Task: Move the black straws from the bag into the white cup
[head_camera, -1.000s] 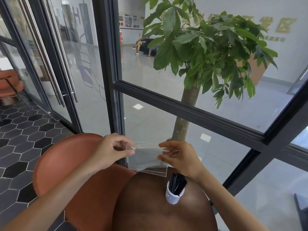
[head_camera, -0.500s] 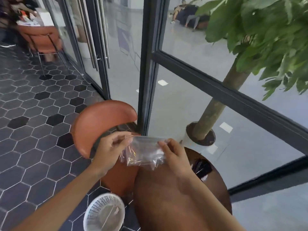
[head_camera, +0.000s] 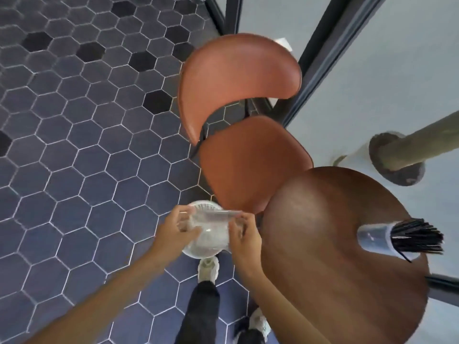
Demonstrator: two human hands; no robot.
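The white cup [head_camera: 377, 241] stands on the round brown table [head_camera: 323, 239] at its right side, packed with a bundle of black straws [head_camera: 417, 238]. I hold a clear plastic bag [head_camera: 213, 227] between both hands, left of the table and directly above a white mesh bin [head_camera: 198, 247] on the floor. My left hand [head_camera: 173, 233] pinches the bag's left side and my right hand [head_camera: 244, 235] pinches its right side. The bag looks see-through with no straws visible in it.
An orange chair [head_camera: 248, 155] stands tucked against the table's left edge. Dark hexagon floor tiles [head_camera: 74, 145] spread to the left. A glass wall with a dark frame [head_camera: 315, 60] and a tree trunk [head_camera: 409, 150] lie beyond. My feet [head_camera: 208, 269] stand below the bin.
The view has tipped steeply down from the window to the floor. Both hands carried the bag left and down, off the table, to above the white bin.
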